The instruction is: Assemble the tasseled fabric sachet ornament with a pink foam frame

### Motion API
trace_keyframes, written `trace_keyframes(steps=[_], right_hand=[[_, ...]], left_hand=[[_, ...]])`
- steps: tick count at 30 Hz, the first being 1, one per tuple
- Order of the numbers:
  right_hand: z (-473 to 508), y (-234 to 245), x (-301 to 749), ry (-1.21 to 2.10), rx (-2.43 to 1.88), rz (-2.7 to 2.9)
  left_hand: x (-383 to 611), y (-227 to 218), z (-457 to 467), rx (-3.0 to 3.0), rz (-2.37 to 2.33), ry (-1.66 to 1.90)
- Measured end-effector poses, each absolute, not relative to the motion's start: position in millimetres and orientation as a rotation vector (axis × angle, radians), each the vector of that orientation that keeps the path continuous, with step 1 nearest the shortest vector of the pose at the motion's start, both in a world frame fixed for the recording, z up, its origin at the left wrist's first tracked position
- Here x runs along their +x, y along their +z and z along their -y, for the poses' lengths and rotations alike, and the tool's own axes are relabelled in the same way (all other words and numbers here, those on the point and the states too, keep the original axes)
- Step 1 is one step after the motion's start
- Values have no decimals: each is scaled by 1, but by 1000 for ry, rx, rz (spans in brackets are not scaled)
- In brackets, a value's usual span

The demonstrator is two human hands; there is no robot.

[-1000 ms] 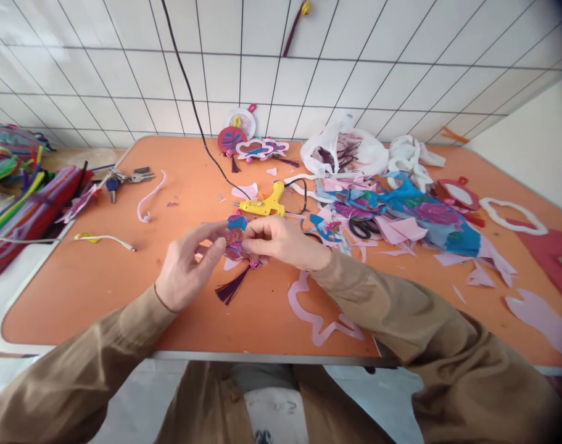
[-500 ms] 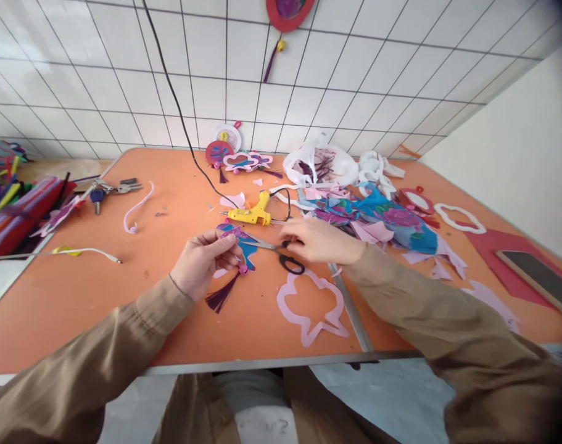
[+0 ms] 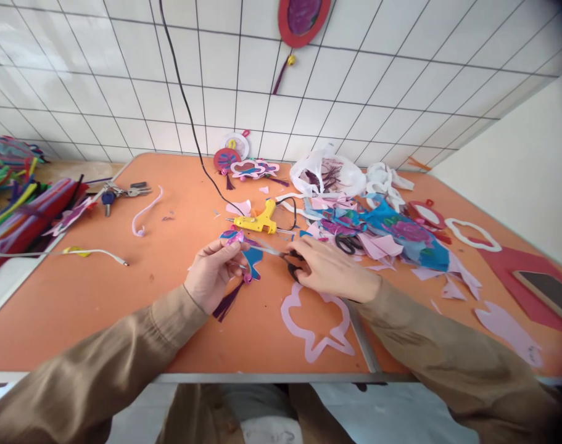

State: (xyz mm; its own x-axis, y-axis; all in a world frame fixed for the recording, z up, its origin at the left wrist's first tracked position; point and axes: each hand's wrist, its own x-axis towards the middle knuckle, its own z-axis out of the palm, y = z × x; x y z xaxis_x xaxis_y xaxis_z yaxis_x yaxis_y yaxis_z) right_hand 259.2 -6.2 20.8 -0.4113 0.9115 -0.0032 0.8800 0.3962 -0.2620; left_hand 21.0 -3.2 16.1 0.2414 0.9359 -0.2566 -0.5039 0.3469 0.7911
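Observation:
My left hand [image 3: 214,269] pinches a small blue and purple patterned cut-out [image 3: 253,256] between thumb and fingers. A pink bead [image 3: 248,279] and a dark purple tassel [image 3: 227,302] hang from its lower edge. From the right, my right hand [image 3: 329,266] grips the black handles of a pair of scissors [image 3: 287,258]. Their blades point left and reach the cut-out beside my left fingers; the tips are hard to make out. Below my hands lies a pink paper outline frame [image 3: 292,317] on the orange table [image 3: 137,314].
A yellow glue gun [image 3: 257,220] lies just beyond my hands, its black cord rising past the tiled wall. Other black scissors [image 3: 348,244] rest by blue fabric scraps [image 3: 401,231]. Keys [image 3: 108,198] and a white cable [image 3: 100,251] lie left. A white plastic bag [image 3: 350,176] sits behind.
My right hand has come down over the scissor handles, covering the loop that showed before. My left hand keeps its pinch on the cut-out. The whole view has shifted slightly.

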Motion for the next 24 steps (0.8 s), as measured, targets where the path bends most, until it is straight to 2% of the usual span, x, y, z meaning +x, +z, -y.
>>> trace_keyframes(steps=[2, 7, 9, 18, 24], right_hand=[[6, 23, 264, 510, -1592, 2318], [5, 25, 273, 1376, -1217, 1750], [6, 22, 269, 1538, -1058, 1650], [19, 10, 229, 1517, -900, 1820], [25, 6, 222, 1586, -895, 1730]], left_hand=[[22, 17, 4, 616, -812, 1104], [24, 19, 6, 605, -809, 1142], [25, 19, 7, 630, -803, 1149], [33, 19, 14, 663, -816, 1143], [35, 19, 18, 633, -800, 1076]])
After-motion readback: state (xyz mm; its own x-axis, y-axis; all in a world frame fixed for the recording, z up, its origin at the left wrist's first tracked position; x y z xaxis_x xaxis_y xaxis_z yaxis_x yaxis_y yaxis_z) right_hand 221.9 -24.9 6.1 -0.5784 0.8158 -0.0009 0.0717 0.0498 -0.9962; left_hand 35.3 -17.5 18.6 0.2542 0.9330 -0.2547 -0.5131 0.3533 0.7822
